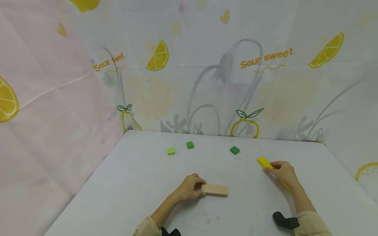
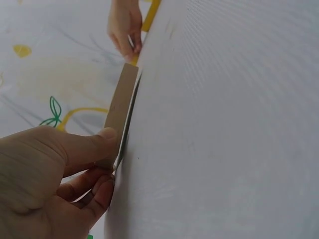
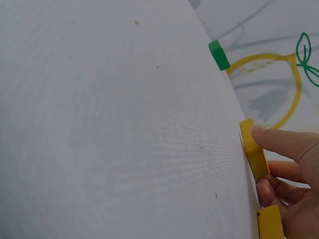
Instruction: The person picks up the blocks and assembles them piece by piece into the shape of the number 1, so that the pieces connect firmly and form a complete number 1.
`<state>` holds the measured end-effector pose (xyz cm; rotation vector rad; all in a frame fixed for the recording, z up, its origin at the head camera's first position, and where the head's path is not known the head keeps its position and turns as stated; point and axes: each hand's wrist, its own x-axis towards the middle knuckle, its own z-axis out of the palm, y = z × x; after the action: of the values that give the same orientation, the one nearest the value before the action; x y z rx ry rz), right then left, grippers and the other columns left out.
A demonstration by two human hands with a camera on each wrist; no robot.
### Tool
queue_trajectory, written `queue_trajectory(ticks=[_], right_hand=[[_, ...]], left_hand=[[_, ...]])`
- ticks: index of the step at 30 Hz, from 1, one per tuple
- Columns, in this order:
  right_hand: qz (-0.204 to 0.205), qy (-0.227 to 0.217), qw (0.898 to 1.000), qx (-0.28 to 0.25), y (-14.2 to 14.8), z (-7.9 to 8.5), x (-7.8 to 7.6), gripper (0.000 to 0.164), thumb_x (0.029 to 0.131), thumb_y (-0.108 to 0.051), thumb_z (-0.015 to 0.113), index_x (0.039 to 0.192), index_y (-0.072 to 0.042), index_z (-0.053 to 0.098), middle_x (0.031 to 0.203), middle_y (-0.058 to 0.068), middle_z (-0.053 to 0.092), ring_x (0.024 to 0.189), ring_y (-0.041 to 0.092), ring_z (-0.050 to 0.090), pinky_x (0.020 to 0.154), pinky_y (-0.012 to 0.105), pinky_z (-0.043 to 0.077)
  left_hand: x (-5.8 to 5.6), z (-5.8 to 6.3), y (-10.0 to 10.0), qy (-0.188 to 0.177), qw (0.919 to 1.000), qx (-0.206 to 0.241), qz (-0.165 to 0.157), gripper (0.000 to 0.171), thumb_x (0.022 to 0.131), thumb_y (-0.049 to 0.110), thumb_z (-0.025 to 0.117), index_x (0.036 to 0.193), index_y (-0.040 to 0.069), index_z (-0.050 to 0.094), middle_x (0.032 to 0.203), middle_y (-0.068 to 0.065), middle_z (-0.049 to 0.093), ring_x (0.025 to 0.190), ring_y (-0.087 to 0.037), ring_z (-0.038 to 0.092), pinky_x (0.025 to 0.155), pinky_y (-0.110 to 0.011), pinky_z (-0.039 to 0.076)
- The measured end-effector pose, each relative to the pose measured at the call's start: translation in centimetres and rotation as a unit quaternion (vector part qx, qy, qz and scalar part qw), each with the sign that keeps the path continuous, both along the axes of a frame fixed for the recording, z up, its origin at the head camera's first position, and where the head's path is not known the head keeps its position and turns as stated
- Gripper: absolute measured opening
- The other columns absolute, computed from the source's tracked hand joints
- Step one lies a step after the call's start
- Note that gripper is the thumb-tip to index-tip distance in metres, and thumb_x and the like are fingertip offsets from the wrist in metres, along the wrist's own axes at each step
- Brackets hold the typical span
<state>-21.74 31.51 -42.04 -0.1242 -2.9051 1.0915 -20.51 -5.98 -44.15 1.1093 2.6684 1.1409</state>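
Note:
In the head view my left hand point(image 1: 190, 187) pinches one end of a flat, plain wooden block point(image 1: 216, 190) between thumb and fingers. The left wrist view shows that wooden block point(image 2: 121, 102) low over the white surface, thumb on its face. Over on the right, my right hand point(image 1: 283, 172) pinches a yellow block point(image 1: 263, 162), partly hidden by the fingers. The right wrist view has the thumb on top of this yellow block point(image 3: 254, 149). A second yellow block point(image 3: 270, 222) lies close below the fingers, mostly covered by the hand and forearm in the head view.
Toward the back of the white table point(image 1: 133, 183) lie a light green block point(image 1: 171, 151), a green block point(image 1: 190, 145) and a dark green block point(image 1: 235, 150). Behind them hangs a lemon-printed cloth point(image 1: 183, 98). Black wrist devices point(image 1: 285, 221) sit by both sleeves.

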Motion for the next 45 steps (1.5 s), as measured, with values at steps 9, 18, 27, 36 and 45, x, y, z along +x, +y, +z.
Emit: queue_trajectory(ticks=[9, 18, 27, 36, 45], right_hand=[[0.000, -0.002, 1.000, -0.001, 0.05, 0.01, 0.03, 0.060, 0.085, -0.030, 0.068, 0.116, 0.018, 0.054, 0.110, 0.034, 0.058, 0.097, 0.040, 0.055, 0.079, 0.045, 0.049], [0.005, 0.000, 1.000, -0.001, 0.03, 0.04, 0.12, 0.058, 0.085, -0.030, 0.068, 0.115, 0.018, 0.055, 0.108, 0.032, 0.059, 0.096, 0.039, 0.056, 0.074, 0.039, 0.049], [0.018, -0.005, 1.000, 0.001, -0.06, 0.26, 0.22, 0.058, 0.085, -0.037, 0.068, 0.112, 0.014, 0.060, 0.110, 0.030, 0.061, 0.100, 0.041, 0.057, 0.077, 0.043, 0.050], [0.086, -0.004, 0.996, -0.009, -0.34, 0.46, 0.29, 0.042, 0.085, -0.029, 0.069, 0.108, 0.006, 0.067, 0.105, 0.021, 0.066, 0.102, 0.039, 0.057, 0.083, 0.049, 0.048], [0.072, 0.027, 0.997, 0.006, -0.48, 0.09, -0.04, 0.064, 0.084, -0.028, 0.069, 0.126, 0.015, 0.046, 0.116, 0.033, 0.055, 0.098, 0.041, 0.058, 0.078, 0.046, 0.050]], left_hand=[[0.09, -0.03, 0.04, -0.010, 0.9999, 0.003, 0.003, 0.026, 0.074, 0.003, 0.076, 0.097, -0.005, 0.068, 0.085, -0.006, 0.058, 0.077, -0.012, 0.053, 0.068, -0.020, 0.045], [0.32, 0.21, 0.02, -0.029, 0.9994, -0.004, 0.016, 0.028, 0.073, 0.004, 0.078, 0.098, -0.005, 0.069, 0.085, -0.005, 0.057, 0.077, -0.011, 0.052, 0.068, -0.020, 0.044], [0.20, 0.47, 0.05, -0.037, 0.9991, -0.012, 0.017, 0.029, 0.072, 0.006, 0.079, 0.098, -0.005, 0.069, 0.086, -0.005, 0.059, 0.077, -0.010, 0.051, 0.068, -0.020, 0.044], [0.13, 0.50, -0.01, -0.039, 0.9990, -0.013, 0.016, 0.030, 0.072, 0.005, 0.079, 0.098, -0.005, 0.069, 0.087, -0.006, 0.059, 0.077, -0.011, 0.052, 0.068, -0.019, 0.044], [-0.05, 0.10, -0.10, -0.040, 0.9990, -0.012, 0.016, 0.031, 0.072, 0.008, 0.080, 0.099, -0.004, 0.069, 0.087, -0.004, 0.059, 0.077, -0.009, 0.051, 0.068, -0.019, 0.043]])
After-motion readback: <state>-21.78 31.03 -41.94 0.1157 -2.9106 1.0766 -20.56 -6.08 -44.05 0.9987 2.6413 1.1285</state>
